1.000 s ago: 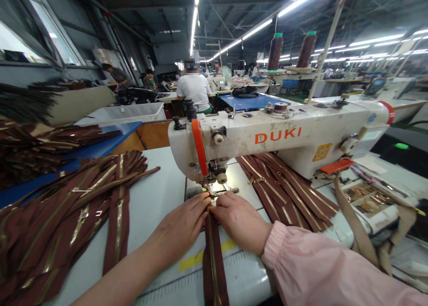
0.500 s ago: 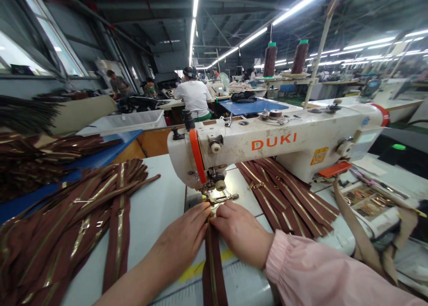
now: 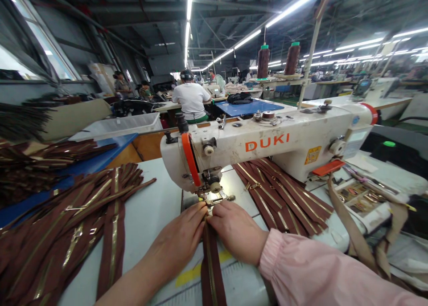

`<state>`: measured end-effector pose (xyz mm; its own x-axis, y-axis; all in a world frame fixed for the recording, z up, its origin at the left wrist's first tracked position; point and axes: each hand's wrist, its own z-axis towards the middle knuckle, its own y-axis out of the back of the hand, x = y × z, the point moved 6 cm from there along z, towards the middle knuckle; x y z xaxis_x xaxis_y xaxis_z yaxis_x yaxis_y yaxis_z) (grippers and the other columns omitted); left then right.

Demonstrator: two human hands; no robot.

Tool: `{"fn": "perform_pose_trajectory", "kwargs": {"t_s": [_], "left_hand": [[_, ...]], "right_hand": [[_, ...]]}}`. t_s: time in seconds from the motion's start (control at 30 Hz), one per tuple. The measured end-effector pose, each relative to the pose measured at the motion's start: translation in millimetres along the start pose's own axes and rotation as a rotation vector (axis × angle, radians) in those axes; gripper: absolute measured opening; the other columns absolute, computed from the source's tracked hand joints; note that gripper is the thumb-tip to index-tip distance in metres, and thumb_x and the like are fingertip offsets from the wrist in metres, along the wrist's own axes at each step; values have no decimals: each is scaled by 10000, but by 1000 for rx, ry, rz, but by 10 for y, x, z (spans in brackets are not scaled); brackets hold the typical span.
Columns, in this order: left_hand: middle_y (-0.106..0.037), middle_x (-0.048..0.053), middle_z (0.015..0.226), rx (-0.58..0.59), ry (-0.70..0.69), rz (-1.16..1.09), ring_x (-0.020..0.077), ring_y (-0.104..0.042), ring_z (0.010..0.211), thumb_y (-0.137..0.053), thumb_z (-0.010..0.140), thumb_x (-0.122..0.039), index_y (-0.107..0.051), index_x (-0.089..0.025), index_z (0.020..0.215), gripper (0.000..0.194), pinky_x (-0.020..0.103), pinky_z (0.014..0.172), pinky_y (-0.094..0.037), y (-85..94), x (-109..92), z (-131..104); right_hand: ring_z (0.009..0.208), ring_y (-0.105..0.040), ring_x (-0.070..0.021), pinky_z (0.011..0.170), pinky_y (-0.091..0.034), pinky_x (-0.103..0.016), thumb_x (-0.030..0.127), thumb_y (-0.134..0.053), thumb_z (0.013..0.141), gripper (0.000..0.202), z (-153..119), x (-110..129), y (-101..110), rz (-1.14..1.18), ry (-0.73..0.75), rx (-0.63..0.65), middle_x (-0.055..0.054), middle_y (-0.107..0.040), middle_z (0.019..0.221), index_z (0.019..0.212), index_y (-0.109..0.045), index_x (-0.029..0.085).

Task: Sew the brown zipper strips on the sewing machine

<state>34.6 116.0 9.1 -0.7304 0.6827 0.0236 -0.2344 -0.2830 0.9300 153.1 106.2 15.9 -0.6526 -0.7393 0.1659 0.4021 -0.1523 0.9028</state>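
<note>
A brown zipper strip (image 3: 211, 266) with gold teeth runs from the front edge of the table up to the presser foot of a white sewing machine (image 3: 230, 143). My left hand (image 3: 185, 230) pinches the strip's far end from the left, fingertips close to the lit needle area. From the right, my right hand (image 3: 236, 230) pinches the same end, its fingers curled and nearly touching the left ones. The tip of the strip is hidden under the fingers.
Brown zippers (image 3: 67, 234) are heaped at the left, and more zippers (image 3: 284, 194) lie behind the machine's needle. At the right sits a tray of metal parts (image 3: 361, 199) with a tan strap (image 3: 344, 221). A person in white (image 3: 191, 96) sits farther back.
The whole view has shifted slightly, so the machine and piles appear a little farther left. Both hands keep their hold on the strip by the presser foot.
</note>
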Motion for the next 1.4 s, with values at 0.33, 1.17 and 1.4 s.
{"fn": "perform_pose_trajectory", "kwargs": {"t_s": [0.33,1.17,1.4], "left_hand": [[-625,133,1136,-51,55,-68,248,-618,1041,-338,929,-207,-587,-146,1147,337,418,891,-538,56,-37,19],[-635,103,1019,-12,83,-122,226,-622,947,-386,891,-123,-601,-153,1072,283,396,856,-539,85,-81,81],[-648,114,1119,-31,86,22,248,-610,1034,-381,900,-150,-608,-160,1105,307,428,884,-532,240,-303,-46]], "right_hand": [[891,-475,-196,750,-396,-308,148,-523,898,90,-18,-14,1,16,8,11,-55,-586,904,902,-613,145],[856,-473,-191,751,-390,-298,141,-495,903,128,5,-61,-9,9,-5,-21,-51,-571,865,892,-622,153],[869,-475,-179,767,-410,-272,80,-468,894,195,-101,-60,50,130,-76,-86,-53,-569,856,920,-647,151]]}}
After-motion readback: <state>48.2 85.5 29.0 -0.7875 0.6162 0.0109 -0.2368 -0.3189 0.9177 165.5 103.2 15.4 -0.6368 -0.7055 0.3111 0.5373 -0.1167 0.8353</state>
